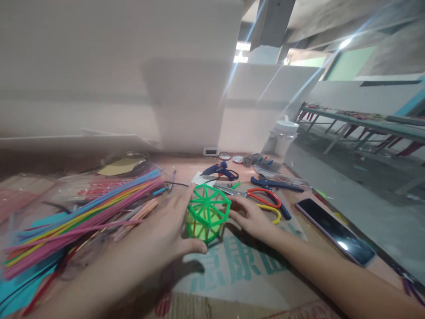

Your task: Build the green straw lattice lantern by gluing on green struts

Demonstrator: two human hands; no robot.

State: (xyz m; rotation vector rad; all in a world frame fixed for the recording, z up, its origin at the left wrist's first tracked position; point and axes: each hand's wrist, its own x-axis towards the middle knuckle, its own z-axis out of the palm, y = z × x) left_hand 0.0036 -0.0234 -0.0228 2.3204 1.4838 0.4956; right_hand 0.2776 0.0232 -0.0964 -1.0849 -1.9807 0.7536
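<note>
A small green cage-like frame (pixel 206 201), with an octagonal spoked top and a yellow-green base, stands in the middle of the table between my hands. My left hand (pixel 172 223) grips its left side, the thumb low at the front and the fingers partly hidden behind. On the opposite side, my right hand (pixel 249 218) holds the frame's edge with bent fingers. Just beyond my right hand lie scissors with red and yellow handles (pixel 265 197). Behind the frame rests a blue glue gun (pixel 219 170) on a white scrap.
Colourful thin sticks (pixel 99 212) are bundled at the left. A phone (pixel 335 230) lies near the right edge, with blue cutters (pixel 277 183) and a clear plastic bottle (pixel 280 139) behind. A white panel (pixel 116 79) rises at the back.
</note>
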